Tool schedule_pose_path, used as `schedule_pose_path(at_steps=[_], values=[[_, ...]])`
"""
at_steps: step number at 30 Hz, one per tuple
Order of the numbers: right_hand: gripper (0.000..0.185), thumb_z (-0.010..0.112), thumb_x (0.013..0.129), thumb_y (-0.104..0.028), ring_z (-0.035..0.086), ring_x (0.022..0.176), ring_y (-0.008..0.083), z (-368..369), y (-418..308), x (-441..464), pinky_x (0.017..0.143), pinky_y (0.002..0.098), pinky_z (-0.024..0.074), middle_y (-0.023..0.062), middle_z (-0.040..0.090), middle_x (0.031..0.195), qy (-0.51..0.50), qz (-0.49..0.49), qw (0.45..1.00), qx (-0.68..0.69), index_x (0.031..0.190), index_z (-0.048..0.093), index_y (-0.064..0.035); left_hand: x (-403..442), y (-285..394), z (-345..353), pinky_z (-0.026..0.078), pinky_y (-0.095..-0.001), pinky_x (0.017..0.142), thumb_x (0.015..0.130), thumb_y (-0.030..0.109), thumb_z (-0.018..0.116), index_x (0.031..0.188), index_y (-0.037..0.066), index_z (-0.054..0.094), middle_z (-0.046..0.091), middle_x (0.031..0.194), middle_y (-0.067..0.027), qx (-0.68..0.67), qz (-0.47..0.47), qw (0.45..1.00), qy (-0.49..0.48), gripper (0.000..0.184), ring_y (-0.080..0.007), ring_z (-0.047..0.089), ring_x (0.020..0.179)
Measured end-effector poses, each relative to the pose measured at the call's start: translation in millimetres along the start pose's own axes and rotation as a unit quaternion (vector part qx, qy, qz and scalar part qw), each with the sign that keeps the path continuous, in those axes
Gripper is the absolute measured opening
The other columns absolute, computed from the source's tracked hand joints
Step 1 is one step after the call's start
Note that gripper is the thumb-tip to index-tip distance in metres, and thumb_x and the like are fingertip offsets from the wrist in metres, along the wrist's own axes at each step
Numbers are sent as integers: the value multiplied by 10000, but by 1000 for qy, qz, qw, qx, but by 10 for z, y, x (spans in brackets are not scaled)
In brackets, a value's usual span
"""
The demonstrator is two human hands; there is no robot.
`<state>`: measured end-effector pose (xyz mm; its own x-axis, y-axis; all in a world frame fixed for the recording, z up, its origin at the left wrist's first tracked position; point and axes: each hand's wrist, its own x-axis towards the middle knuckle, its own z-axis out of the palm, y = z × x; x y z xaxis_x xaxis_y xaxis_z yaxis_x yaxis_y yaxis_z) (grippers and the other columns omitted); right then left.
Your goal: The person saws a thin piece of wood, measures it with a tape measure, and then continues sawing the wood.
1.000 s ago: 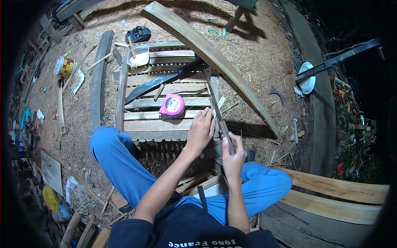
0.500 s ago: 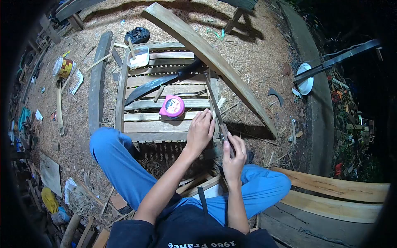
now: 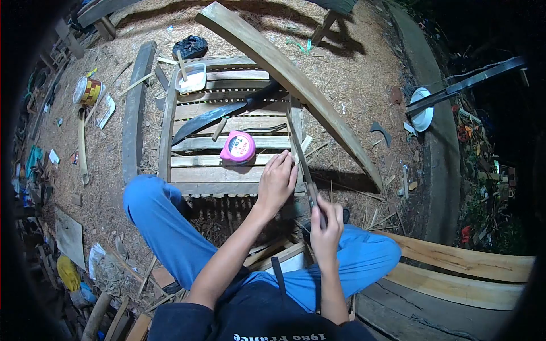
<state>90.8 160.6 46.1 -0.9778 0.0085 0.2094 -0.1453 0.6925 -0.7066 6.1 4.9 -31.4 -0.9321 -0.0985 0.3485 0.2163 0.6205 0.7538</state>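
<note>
Clasping a long-bladed tool (image 3: 303,162) by its lower end in the right hand (image 3: 326,224), just right of the frame's centre. Resting the left hand (image 3: 277,181), apart from the right, at the lower-right corner of the slatted worktop (image 3: 216,187), near a pink tape measure (image 3: 238,148); cannot tell the left's exact grip.

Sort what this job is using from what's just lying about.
Apparently in use:
- long blade, in the right hand
- pale wood by the left hand
- slatted table

Seemingly just lying about:
- tape measure
- machete
- tub
- black bag
- bucket
</note>
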Motion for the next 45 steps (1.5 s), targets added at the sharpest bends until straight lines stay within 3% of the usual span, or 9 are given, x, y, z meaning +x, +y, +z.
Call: schedule_pose_path(at_steps=[12, 16, 22, 28, 35, 38, 40, 42, 45], values=[[272, 679, 961, -40, 652, 904, 323, -3, 5, 106, 846, 410, 526, 179, 629, 1017, 10, -19, 1000, 21, 1230, 709, -9, -17, -20, 18, 428, -495, 1147, 1019, 133, 590, 1166, -58, 609, 684, 1229, -268, 1, -5, 1000, -2, 242, -399, 618, 1257], [264, 682, 951, -29, 656, 921, 326, -274, 55, -269, 852, 409, 528, 178, 643, 1021, -19, 40, 999, 5, 1212, 718, -8, -14, -31, 42, 438, -490, 1148, 1014, 131, 618, 1194, -89, 621, 684, 1236, -281, -1, -10, 1000, 0, 285, -405, 624, 1257], [239, 673, 965, -38, 669, 933, 275, 146, 10, 299, 866, 372, 528, 157, 656, 1032, -2, -8, 999, 36, 1194, 703, 24, -8, -43, 28, 432, -496, 1144, 1029, 146, 577, 1175, -60, 606, 683, 1224, -262, 4, 12, 1000, 2, 254, -399, 619, 1254], [286, 695, 934, -5, 672, 907, 299, -287, 33, -227, 841, 384, 538, 167, 645, 1041, -21, 20, 1000, -3, 1220, 710, -17, -10, -37, 68, 431, -490, 1149, 1028, 143, 583, 1169, -66, 606, 677, 1237, -269, -2, -4, 1000, 1, 254, -394, 621, 1255], [274, 678, 951, -27, 663, 949, 333, 176, -54, 419, 854, 414, 530, 184, 634, 1043, -9, -12, 999, 45, 1223, 705, -11, 9, -56, -4, 444, -485, 1136, 1025, 145, 585, 1146, -61, 610, 683, 1227, -272, 0, 2, 1000, -12, 239, -396, 632, 1230], [263, 686, 947, -29, 666, 952, 320, -68, 90, 51, 857, 405, 533, 180, 645, 1043, -5, -38, 999, 23, 1208, 713, -11, -2, -23, 17, 444, -485, 1134, 1020, 141, 588, 1131, -60, 606, 685, 1215, -272, -16, -10, 1000, 9, 230, -403, 633, 1222], [242, 702, 934, -31, 669, 949, 296, -278, 127, -240, 873, 389, 537, 160, 654, 1024, -12, 25, 999, 29, 1174, 727, -5, 21, -47, 57, 442, -486, 1135, 1018, 134, 589, 1150, -70, 607, 681, 1220, -280, -9, -7, 1000, 6, 243, -413, 632, 1220], [250, 698, 934, -25, 666, 947, 305, -265, 161, -309, 868, 390, 535, 166, 650, 1032, -8, 10, 1000, 4, 1182, 720, -1, -19, -40, 51, 440, -487, 1135, 1020, 128, 587, 1172, -83, 607, 672, 1243, -291, 6, 17, 1000, 13, 261, -420, 628, 1223], [268, 683, 946, -26, 658, 949, 318, 46, -63, 165, 864, 391, 528, 170, 635, 1033, 10, -15, 999, 27, 1211, 706, 0, -15, -64, 64, 447, -490, 1134, 1017, 127, 606, 1212, -91, 608, 678, 1240, -283, 1, 11, 1000, 7, 293, -419, 627, 1227]])
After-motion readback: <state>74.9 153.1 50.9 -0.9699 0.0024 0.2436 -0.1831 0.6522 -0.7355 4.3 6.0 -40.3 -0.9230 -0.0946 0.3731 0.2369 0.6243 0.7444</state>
